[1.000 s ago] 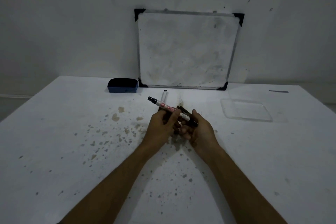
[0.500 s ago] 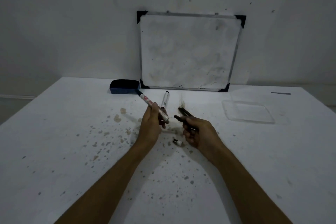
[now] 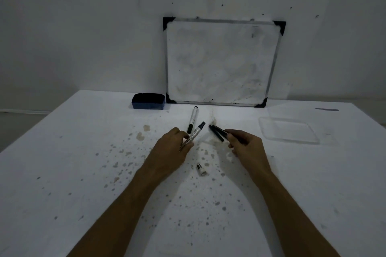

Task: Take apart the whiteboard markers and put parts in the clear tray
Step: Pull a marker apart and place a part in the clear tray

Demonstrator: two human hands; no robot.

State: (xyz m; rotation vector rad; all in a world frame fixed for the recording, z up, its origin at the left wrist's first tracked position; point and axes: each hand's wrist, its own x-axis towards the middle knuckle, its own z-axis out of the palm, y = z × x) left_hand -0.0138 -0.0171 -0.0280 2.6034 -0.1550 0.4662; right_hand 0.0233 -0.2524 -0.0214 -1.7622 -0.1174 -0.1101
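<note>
My left hand (image 3: pixel 170 148) grips a white marker body (image 3: pixel 195 134) whose black tip points up and right. In my right hand (image 3: pixel 246 145) are two thin black marker parts (image 3: pixel 217 132), side by side, pointing up and left. A small white end plug (image 3: pixel 201 169) lies on the table between my forearms. A second, whole white marker (image 3: pixel 193 118) with a black cap lies just beyond my left hand. The clear tray (image 3: pixel 313 142) sits at the right of my right hand, nothing visible inside.
A whiteboard (image 3: pixel 221 62) leans against the wall at the back. A dark blue eraser (image 3: pixel 148 101) stands left of it. The white table (image 3: pixel 83 152) is speckled with stains. A dark streak (image 3: pixel 326 109) marks the far right.
My hands pulled apart, the marker body staying in the left and the black parts in the right. A small white plug dropped to the table. The marker body then swung from pointing up-left to up-right.
</note>
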